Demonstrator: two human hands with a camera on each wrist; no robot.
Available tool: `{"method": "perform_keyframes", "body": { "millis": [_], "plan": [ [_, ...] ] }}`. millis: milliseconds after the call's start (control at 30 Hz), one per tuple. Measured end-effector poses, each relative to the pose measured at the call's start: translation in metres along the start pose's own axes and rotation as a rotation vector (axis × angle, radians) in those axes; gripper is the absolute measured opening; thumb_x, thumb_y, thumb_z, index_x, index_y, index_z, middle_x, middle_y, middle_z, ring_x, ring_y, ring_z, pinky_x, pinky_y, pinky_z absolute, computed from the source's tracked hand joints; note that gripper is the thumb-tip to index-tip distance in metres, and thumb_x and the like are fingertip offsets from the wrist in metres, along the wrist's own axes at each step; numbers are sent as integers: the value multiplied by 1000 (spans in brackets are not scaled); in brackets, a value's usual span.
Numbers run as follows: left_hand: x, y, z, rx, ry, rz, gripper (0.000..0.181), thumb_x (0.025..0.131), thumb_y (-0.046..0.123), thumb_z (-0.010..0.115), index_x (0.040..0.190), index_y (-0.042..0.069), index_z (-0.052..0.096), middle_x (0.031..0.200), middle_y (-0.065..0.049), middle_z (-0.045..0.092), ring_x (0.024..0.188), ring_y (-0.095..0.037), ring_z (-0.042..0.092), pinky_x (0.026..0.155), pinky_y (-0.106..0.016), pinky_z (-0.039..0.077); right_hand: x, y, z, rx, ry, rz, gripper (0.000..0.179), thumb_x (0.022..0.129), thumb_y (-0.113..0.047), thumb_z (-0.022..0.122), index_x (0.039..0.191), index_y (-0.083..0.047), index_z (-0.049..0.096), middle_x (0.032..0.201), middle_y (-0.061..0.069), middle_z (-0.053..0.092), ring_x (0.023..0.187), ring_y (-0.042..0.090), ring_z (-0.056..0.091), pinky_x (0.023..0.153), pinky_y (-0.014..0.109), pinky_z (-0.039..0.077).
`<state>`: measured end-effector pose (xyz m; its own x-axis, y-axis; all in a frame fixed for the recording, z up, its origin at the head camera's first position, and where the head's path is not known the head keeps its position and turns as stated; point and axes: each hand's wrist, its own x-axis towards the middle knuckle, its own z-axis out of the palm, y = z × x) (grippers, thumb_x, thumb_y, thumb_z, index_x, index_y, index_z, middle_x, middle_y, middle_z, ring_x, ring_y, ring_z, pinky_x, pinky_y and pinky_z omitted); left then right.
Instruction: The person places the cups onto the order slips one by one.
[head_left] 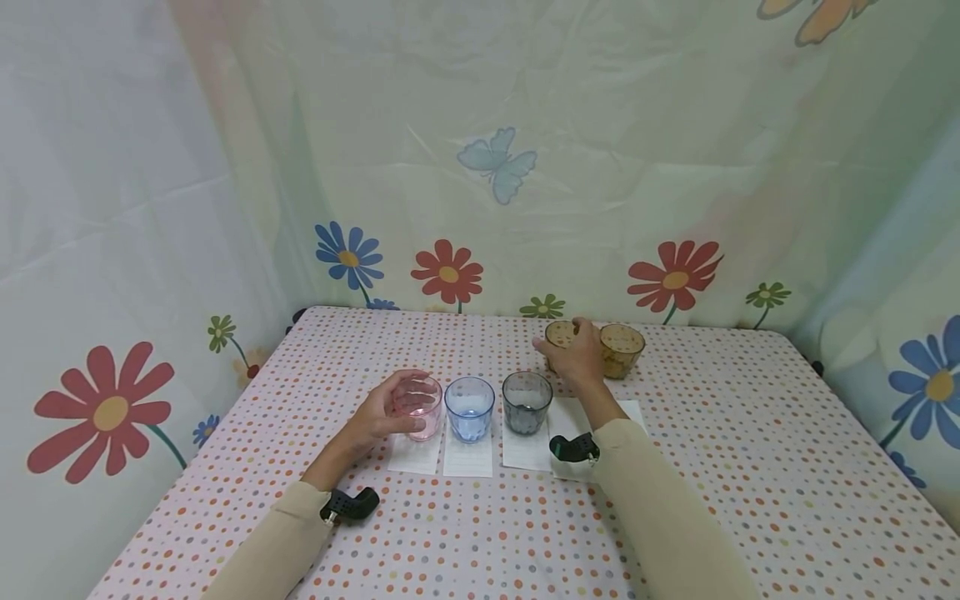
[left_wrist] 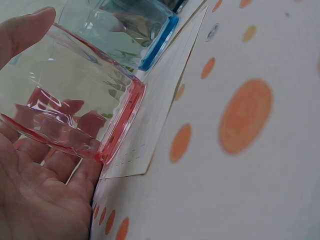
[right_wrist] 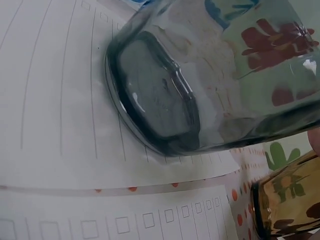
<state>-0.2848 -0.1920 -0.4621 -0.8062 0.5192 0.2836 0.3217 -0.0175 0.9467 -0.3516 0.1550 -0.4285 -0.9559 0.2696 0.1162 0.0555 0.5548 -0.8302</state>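
Note:
My left hand grips a clear pink drinking glass, thumb on the near side and fingers round the far side. In the left wrist view this pink glass stands upright on white paper. My right hand holds the left of two amber glasses at the back; the hand covers much of it. The second amber glass stands just to its right. Between the hands stand a blue glass and a grey glass, upright; the grey glass fills much of the right wrist view.
Lined paper sheets lie side by side under the row of glasses, and another sheet lies under the right forearm. A dotted cloth covers the table. A flowered curtain hangs behind the back edge and along both sides.

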Motion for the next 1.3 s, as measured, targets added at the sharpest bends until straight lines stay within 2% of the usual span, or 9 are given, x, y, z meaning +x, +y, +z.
{"method": "perform_keyframes", "body": {
  "millis": [233, 400, 600, 800, 1000, 1300],
  "plan": [
    [0, -1, 0, 14, 2, 13, 72, 87, 5, 74, 147, -6, 36, 141, -32, 50, 131, -51, 50, 109, -47, 48, 3, 2, 1, 53, -5, 5, 91, 86, -41, 80, 154, -5, 30, 150, 22, 41, 134, 41, 44, 108, 57, 43],
    [-1, 1, 1, 8, 5, 8, 74, 86, 4, 74, 147, -8, 34, 140, -32, 50, 131, -52, 49, 109, -49, 47, 6, 2, 0, 76, -32, 21, 92, 83, -34, 84, 152, -5, 31, 150, 22, 43, 135, 41, 44, 109, 57, 43],
    [-1, 2, 1, -15, 2, 2, 74, 86, 5, 74, 148, -5, 35, 141, -32, 50, 131, -52, 49, 108, -42, 49, 9, 2, -1, 63, -26, 34, 87, 81, -23, 79, 152, -5, 31, 148, 23, 44, 133, 41, 45, 110, 57, 42],
    [-1, 2, 2, -17, 3, -3, 75, 86, 6, 75, 148, -6, 35, 142, -30, 50, 132, -51, 49, 110, -48, 47, 10, 2, -2, 52, -42, 62, 86, 81, -22, 76, 153, -8, 31, 147, 23, 44, 132, 40, 45, 108, 56, 44],
    [-1, 3, 1, -9, 5, -8, 74, 86, 6, 75, 148, -5, 36, 141, -30, 50, 131, -50, 50, 108, -43, 49, 8, -1, -6, 75, -78, 89, 85, 81, -18, 75, 153, -9, 30, 146, 23, 45, 128, 39, 46, 107, 55, 45],
    [-1, 1, 1, -5, 4, 0, 75, 86, 5, 74, 148, -7, 35, 142, -31, 49, 132, -53, 48, 109, -45, 48, 9, -4, -6, 113, -70, 119, 84, 82, -15, 74, 153, -9, 31, 145, 22, 44, 127, 38, 47, 106, 53, 46]
  ]
}}
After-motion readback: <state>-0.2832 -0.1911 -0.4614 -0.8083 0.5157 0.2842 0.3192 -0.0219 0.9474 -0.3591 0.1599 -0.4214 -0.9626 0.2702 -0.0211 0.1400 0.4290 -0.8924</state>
